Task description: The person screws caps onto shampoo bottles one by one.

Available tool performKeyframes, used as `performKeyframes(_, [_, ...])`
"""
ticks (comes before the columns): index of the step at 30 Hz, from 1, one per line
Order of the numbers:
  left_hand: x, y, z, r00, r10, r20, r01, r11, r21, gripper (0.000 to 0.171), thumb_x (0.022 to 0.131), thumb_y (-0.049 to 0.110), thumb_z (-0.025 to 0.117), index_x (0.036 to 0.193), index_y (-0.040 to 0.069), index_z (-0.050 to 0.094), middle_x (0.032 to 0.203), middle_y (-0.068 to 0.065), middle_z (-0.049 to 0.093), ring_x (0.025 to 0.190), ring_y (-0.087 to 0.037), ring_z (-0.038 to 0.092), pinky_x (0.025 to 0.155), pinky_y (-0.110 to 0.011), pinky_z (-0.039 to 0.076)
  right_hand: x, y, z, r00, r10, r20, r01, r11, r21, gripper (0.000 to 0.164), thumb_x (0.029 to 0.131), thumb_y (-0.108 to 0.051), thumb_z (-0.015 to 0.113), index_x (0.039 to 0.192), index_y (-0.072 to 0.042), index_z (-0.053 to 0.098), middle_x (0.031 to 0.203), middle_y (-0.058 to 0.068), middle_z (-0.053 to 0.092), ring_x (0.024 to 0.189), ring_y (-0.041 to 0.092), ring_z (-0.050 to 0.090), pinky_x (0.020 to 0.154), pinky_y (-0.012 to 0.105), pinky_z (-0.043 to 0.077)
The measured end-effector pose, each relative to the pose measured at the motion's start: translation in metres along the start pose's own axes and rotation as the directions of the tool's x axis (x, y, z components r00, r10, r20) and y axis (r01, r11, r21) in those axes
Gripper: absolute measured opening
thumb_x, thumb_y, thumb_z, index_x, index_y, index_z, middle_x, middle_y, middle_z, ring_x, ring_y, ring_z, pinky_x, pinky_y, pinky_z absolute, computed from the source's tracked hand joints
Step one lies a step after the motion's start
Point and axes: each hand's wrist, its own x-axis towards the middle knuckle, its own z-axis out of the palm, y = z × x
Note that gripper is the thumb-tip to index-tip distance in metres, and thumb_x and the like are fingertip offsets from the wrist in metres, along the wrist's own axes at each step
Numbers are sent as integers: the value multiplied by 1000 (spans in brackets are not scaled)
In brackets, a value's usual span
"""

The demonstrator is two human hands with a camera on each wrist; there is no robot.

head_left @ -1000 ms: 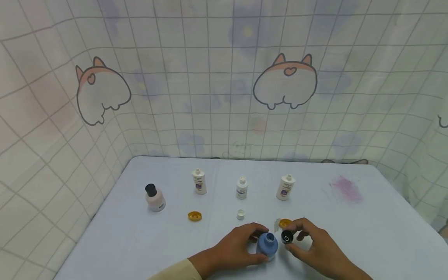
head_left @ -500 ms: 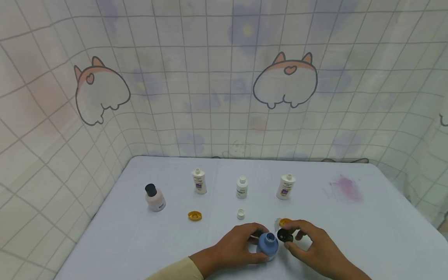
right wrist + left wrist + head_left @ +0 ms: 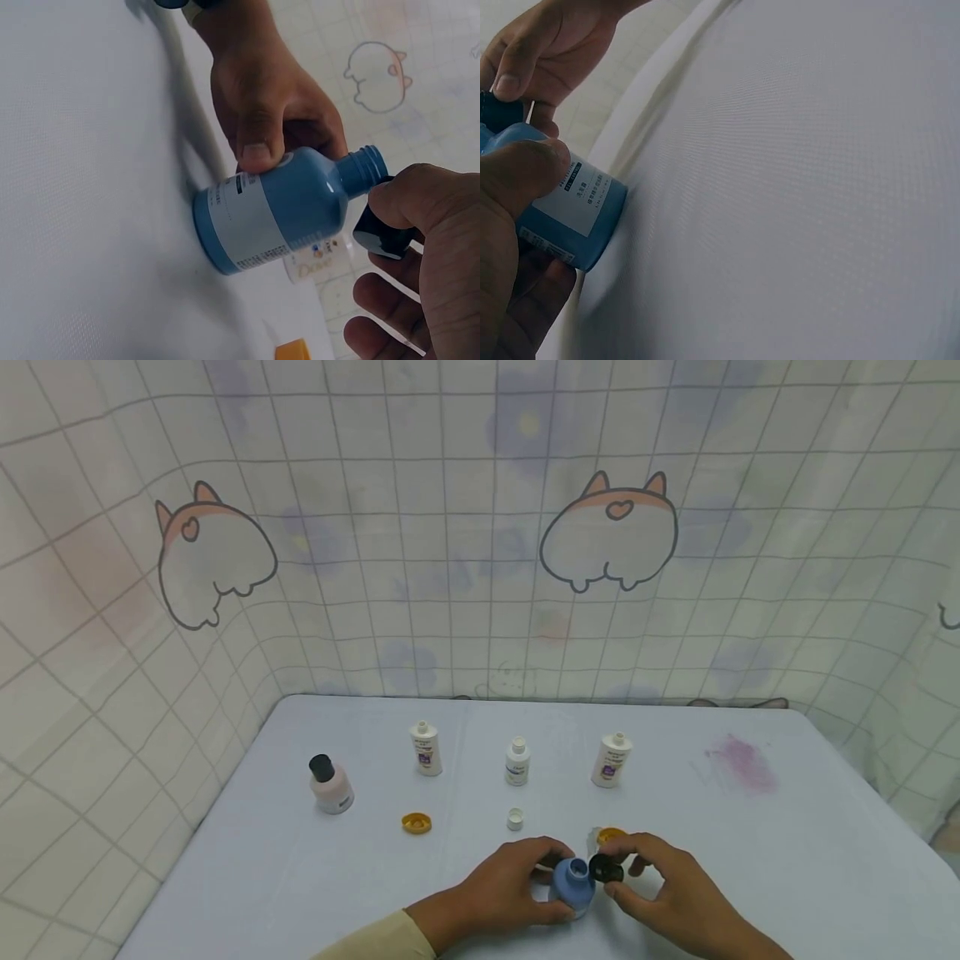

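Note:
My left hand (image 3: 510,889) grips a blue bottle (image 3: 307,202) with a white label, thumb on one side and fingers round the other. The bottle stands upright on the table, its threaded neck (image 3: 364,171) uncovered. In the right wrist view, my right hand (image 3: 667,889) pinches a black cap (image 3: 379,234) between thumb and fingers. The cap is tilted and right beside the bottle's mouth, not over it. The left wrist view shows the bottle's lower label (image 3: 577,195), while my left thumb and the right hand hide part of its top.
Behind the hands stand white uncapped bottles (image 3: 426,749) (image 3: 517,762) (image 3: 612,762) in a row. A pale pink bottle (image 3: 332,787) with a black cap is at left. Two yellow caps (image 3: 416,823) (image 3: 611,836) and a small white cap (image 3: 515,819) lie nearer. A patterned curtain (image 3: 472,610) surrounds the table.
My right hand has turned the black cap, whose ringed face was toward the head camera, and brought it slightly left to the bottle's neck. The left hand and bottle have stayed in place.

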Motion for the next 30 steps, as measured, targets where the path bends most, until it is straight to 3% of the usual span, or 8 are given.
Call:
performKeyframes(10, [0,-1,0,1000,0,-1,0,1000,-2,52,77,42,74,121,28,51,117,18,54,105,1,54,86,-18,47,2,-3,0,999,-47,-15,48,999,1,38,81,-28,75,114,-30,55,107,-16,59,83,5,55,66,28,51])
performKeyframes(25, [0,-2,1,999,34,-2,-34,999,-1,52,78,41,74,122,26,50,117,17,54,105,1,54,86,-17,47,10,-7,0,969,-238,-65,241,969,52,48,76,-6,77,117,-19,56,114,-7,60,93,9,58,68,24,50])
performKeyframes(30, [1,-3,0,999,48,-7,-48,999,-2,52,78,40,75,121,25,50,117,16,54,105,1,54,85,-16,48,13,-11,-1,981,-189,-38,190,981,43,44,79,-12,77,117,-21,57,115,-9,60,89,5,57,68,23,50])
